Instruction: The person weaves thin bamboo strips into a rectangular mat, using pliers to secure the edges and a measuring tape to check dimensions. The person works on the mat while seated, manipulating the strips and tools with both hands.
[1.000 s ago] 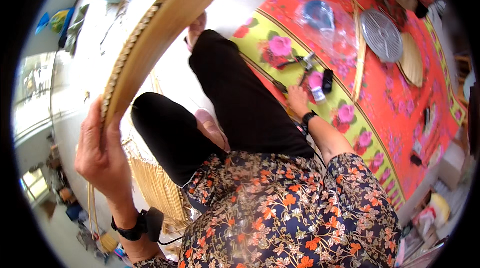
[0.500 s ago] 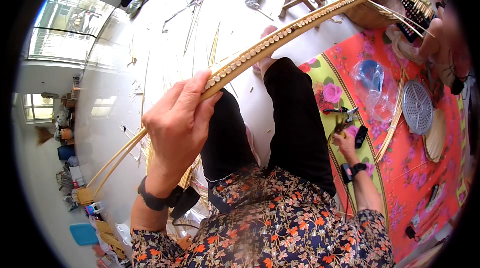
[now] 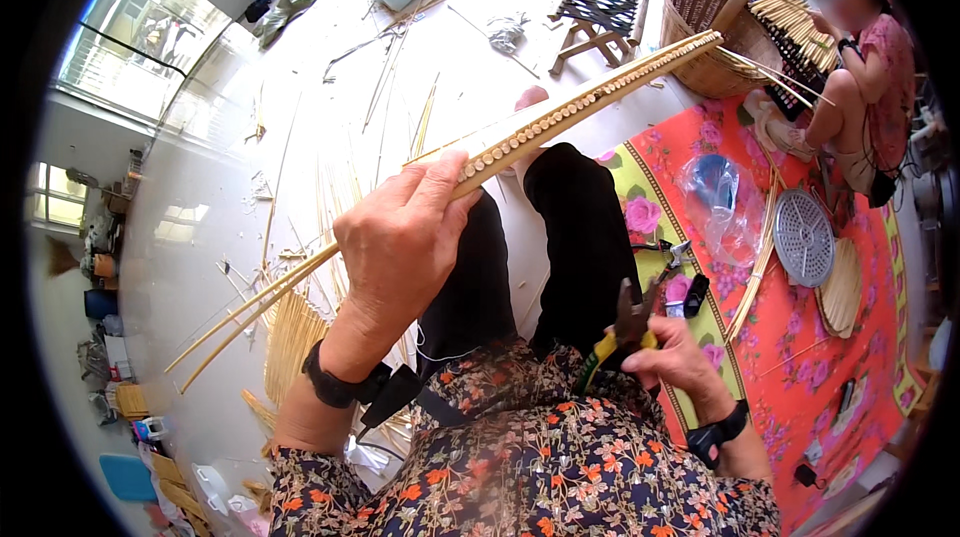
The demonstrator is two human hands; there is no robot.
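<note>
My left hand (image 3: 405, 237) is closed around a long, narrow bamboo piece (image 3: 600, 97), raised at a slant over my lap. Small pale round cut ends line its upper edge. Two thin bamboo strips (image 3: 250, 312) stick out behind this hand, toward the lower left. Over my right thigh, my right hand (image 3: 685, 367) grips pliers (image 3: 625, 327) with yellow and green handles. Their dark jaws point up, apart from the bamboo piece.
A flowered red mat (image 3: 780, 377) on the right bears a plastic bag (image 3: 720, 207), a perforated grey disc (image 3: 803, 237) and another hand tool (image 3: 675, 255). Ahead stand a folding stool (image 3: 600, 12) and a wicker basket (image 3: 700, 67). A person (image 3: 870, 77) sits at the far right.
My right hand has lifted the pliers off the mat and brought them left over my thigh. The left hand and the bamboo piece sit slightly further right in view.
</note>
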